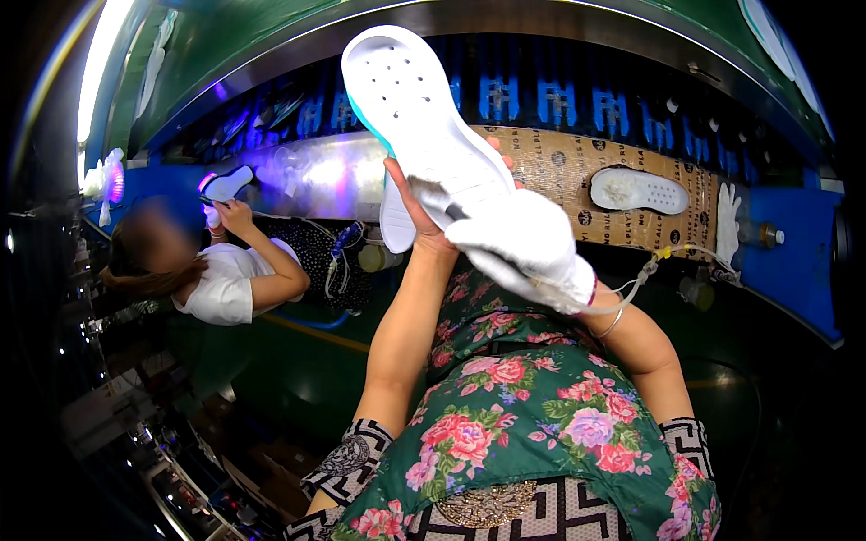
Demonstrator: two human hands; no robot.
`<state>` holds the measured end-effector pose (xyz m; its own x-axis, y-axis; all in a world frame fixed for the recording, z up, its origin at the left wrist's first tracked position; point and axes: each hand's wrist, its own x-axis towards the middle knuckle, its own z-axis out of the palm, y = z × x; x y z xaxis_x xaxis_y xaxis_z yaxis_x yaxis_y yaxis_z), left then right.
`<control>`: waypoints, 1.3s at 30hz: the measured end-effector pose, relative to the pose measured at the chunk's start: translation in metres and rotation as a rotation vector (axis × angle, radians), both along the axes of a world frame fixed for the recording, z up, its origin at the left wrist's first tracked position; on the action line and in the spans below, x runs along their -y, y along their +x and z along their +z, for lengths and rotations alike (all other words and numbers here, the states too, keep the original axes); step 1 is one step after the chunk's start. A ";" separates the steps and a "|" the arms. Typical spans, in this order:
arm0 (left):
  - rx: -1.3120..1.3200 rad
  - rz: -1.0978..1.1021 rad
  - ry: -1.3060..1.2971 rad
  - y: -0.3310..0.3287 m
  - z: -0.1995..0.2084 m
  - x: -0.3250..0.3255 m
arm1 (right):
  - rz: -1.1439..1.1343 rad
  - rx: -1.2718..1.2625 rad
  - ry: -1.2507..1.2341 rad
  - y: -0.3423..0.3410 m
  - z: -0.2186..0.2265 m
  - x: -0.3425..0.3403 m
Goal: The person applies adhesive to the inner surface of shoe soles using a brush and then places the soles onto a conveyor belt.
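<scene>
My bare left hand (422, 212) is wrapped round a white shoe sole (415, 108) from beneath, its fingertips showing at the right edge. The sole is tilted, has a cluster of small dark holes toward its far end, and shows a teal strip along its left side. Below it, partly covered, is a second white sole-like piece (395, 216). My right hand (523, 248), in a white glove, is closed over the near end of the sole. From its fingers a small dark-grey thing (435, 197) reaches onto the sole, too blurred to name. A cord runs from my right wrist.
A cardboard-covered bench (559, 153) lies ahead, with another white sole (640, 191) and a white glove (727, 221) on it. Blue racks (555, 99) line the back. At left, a co-worker (234, 279) holds a shoe part (227, 184) under purple light.
</scene>
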<state>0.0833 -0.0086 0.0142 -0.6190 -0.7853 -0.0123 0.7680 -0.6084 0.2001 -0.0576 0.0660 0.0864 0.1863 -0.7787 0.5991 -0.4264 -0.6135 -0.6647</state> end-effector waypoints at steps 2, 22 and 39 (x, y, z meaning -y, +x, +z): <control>-0.033 -0.068 -0.066 0.001 0.004 0.002 | 0.087 0.098 0.067 0.003 0.001 -0.005; -0.103 -0.377 -0.305 0.037 0.009 0.040 | 0.333 0.308 0.399 0.023 -0.005 -0.024; 0.164 -0.604 -0.189 0.044 0.044 0.042 | 0.170 0.096 0.291 0.019 0.004 -0.025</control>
